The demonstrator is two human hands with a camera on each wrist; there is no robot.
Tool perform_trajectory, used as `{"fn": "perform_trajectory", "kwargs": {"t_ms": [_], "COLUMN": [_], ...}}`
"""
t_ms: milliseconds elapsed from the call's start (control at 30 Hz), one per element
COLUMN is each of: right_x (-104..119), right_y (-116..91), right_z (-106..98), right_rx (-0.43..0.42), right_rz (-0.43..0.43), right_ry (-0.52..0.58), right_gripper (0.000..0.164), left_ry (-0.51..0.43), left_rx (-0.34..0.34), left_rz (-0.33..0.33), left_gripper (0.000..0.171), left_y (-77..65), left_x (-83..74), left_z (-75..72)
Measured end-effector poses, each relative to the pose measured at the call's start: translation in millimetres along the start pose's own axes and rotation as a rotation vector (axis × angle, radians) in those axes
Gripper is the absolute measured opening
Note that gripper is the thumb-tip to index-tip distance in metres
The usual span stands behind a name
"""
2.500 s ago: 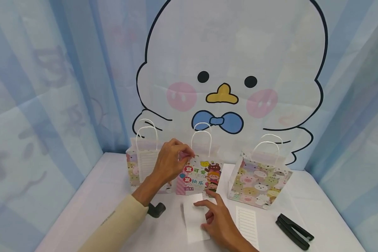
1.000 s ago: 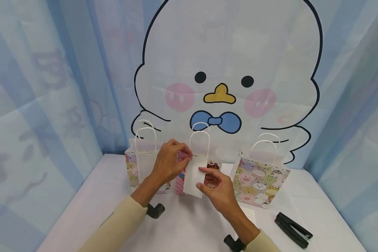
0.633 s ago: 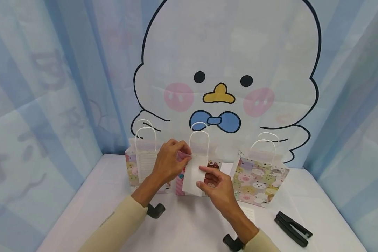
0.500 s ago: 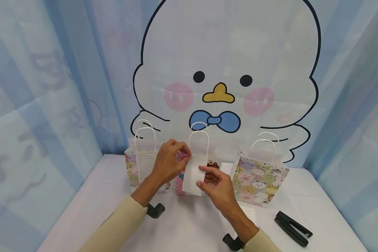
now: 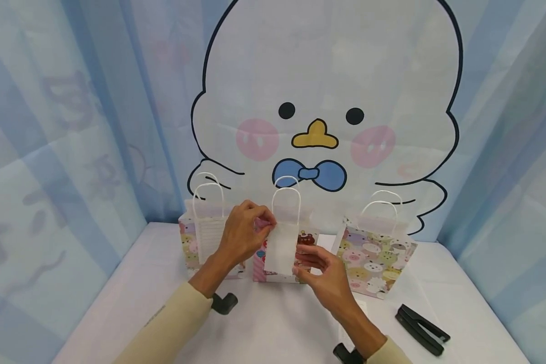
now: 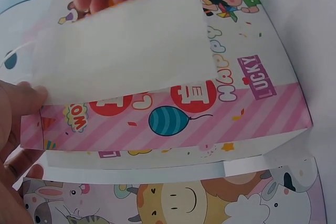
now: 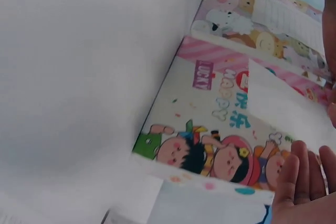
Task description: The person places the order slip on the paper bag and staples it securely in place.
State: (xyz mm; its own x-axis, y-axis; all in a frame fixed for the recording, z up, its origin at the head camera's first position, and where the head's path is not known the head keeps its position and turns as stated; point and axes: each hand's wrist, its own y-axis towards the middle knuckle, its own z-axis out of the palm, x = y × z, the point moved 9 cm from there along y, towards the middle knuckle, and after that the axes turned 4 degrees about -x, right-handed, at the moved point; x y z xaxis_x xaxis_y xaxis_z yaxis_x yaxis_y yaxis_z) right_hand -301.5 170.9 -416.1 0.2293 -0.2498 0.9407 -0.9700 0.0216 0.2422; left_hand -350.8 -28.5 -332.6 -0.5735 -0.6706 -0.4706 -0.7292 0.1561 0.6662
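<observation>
A blank white paper slip (image 5: 281,253) lies against the front of the middle gift bag (image 5: 259,273), a pink striped one with cartoon figures and white handles. At the bag's upper left edge, my left hand (image 5: 243,232) pinches the slip's corner and the bag together. The left wrist view has the thumb over the slip's corner and the other fingers behind the bag. My right hand (image 5: 325,273) is at the slip's right edge, its fingertips right beside the paper. In the right wrist view its fingers (image 7: 297,174) are extended next to the bag's front.
On the left stands an animal-print gift bag (image 5: 190,247) bearing a lined paper slip (image 5: 209,237). Another animal-print bag (image 5: 373,263) stands to the right. A black stapler (image 5: 422,329) lies at the front right. My right forearm partly covers a lined slip (image 5: 363,305) on the table.
The right hand has raised the slip from the table to the middle bag's front, then shifted slightly right and down, off the slip's face to its edge. The left hand has kept its place.
</observation>
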Motion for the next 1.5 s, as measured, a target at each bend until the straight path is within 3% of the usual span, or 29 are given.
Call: {"fn": "perform_trajectory", "kwargs": {"t_ms": [567, 800, 1133, 1500], "right_x": [-14, -22, -28, -49], "right_y": [-31, -44, -62, -75], "right_z": [-72, -105, -145, -187], "right_rx": [-0.084, -0.114, -0.132, -0.101], "right_rz": [0.048, 0.078, -0.002, 0.087], "right_ry": [-0.312, -0.489, -0.706, -0.769], "right_gripper": [0.055, 0.059, 0.070, 0.079], "left_ry": [-0.011, -0.013, -0.019, -0.026], "left_rx": [-0.003, 0.010, 0.016, 0.013], "left_rz": [-0.010, -0.016, -0.034, -0.017], "left_gripper": [0.004, 0.005, 0.004, 0.005], "left_y": [-0.2, -0.1, -0.4, 0.1], "left_x": [1.2, 1.9, 1.9, 2.2], "left_z": [-0.9, -0.1, 0.1, 0.1]}}
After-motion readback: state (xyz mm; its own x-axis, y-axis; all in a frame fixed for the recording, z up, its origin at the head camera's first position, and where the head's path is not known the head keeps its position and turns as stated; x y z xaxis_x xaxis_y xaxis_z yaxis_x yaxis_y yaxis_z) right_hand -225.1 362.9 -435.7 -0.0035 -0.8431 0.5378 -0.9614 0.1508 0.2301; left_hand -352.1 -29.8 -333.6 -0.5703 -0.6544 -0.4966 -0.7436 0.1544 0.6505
